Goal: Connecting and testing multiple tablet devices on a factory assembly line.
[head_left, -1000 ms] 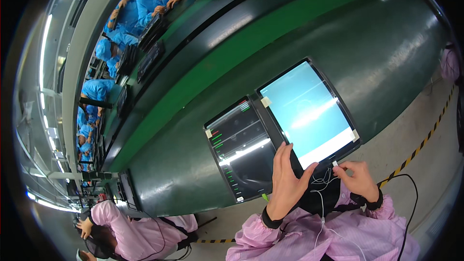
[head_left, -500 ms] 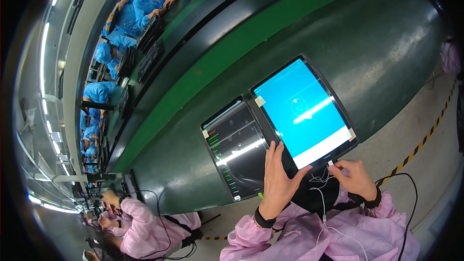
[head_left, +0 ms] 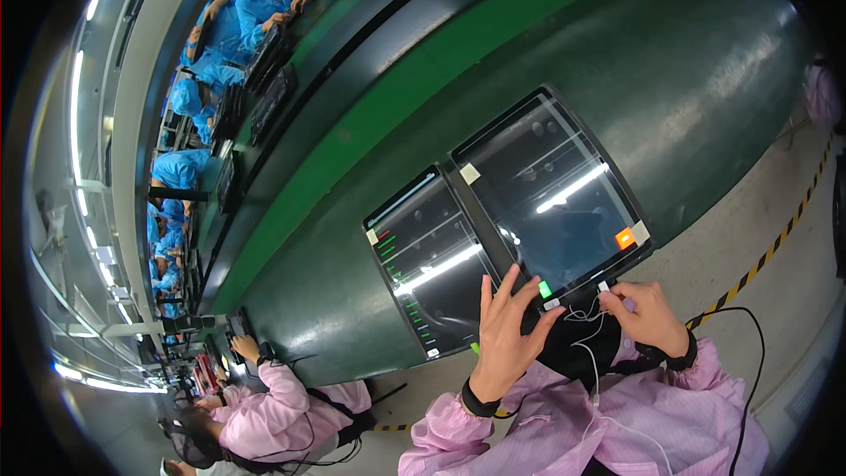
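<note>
Right tablet [head_left: 553, 198]: dark screen, on green tabletop [head_left: 705, 79], just above both hands.
Left hand [head_left: 505, 335]: fingers spread, touching tablet's lower edge.
Right hand [head_left: 648, 316]: pinching white cable [head_left: 589, 335] at tablet's corner.
Hidden: plug end.

Two tablets lie side by side on the green belt. Right tablet [head_left: 553, 196]: larger, tilted, dark screen reflecting ceiling lights, an orange square [head_left: 625, 238] near its lower right corner, a green square [head_left: 545, 289] at its bottom edge, pale tape tabs [head_left: 470, 174] at its corners. Left tablet [head_left: 429, 263]: smaller, dark screen with thin green and red lines down its left side, a pale tab [head_left: 372, 236] at its upper left corner.
</note>
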Available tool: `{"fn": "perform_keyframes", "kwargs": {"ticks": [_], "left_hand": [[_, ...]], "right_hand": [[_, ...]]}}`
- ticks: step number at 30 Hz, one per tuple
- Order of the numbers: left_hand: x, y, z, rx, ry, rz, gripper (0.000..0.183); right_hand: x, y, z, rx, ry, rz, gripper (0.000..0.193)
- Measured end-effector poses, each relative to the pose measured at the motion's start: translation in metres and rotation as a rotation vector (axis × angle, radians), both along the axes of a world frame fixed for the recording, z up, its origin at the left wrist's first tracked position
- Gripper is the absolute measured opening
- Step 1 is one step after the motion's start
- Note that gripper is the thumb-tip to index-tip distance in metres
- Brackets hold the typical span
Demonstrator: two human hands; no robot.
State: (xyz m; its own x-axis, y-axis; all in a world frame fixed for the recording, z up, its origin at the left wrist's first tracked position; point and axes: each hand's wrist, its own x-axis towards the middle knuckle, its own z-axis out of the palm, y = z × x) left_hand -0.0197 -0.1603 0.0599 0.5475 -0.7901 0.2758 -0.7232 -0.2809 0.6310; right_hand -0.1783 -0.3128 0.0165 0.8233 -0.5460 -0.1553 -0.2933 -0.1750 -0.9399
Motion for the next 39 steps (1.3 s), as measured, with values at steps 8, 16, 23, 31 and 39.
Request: {"fn": "perform_keyframes", "kwargs": {"ticks": [8,16,23,31,39], "left_hand": [[-0.018,0.001,-0.006,-0.045,0.016,0.086,0.069],[-0.044,-0.02,-0.036,-0.027,0.229,0.293,0.101],[-0.045,-0.02,-0.03,-0.006,0.181,0.309,0.097],[-0.005,0.07,-0.005,-0.138,0.119,0.673,0.08],[0.01,0.136,-0.039,-0.278,0.435,0.679,0.09]], "right_hand": [[0.001,0.001,0.003,0.037,0.014,-0.009,0.02],[-0.003,0.0,-0.002,0.239,0.052,-0.029,0.018],[-0.023,0.012,-0.014,0.315,0.029,0.082,0.016],[0.021,0.046,0.007,-0.067,-0.26,0.241,0.014],[0.081,0.132,0.008,-0.074,-0.261,0.485,0.023]]}}
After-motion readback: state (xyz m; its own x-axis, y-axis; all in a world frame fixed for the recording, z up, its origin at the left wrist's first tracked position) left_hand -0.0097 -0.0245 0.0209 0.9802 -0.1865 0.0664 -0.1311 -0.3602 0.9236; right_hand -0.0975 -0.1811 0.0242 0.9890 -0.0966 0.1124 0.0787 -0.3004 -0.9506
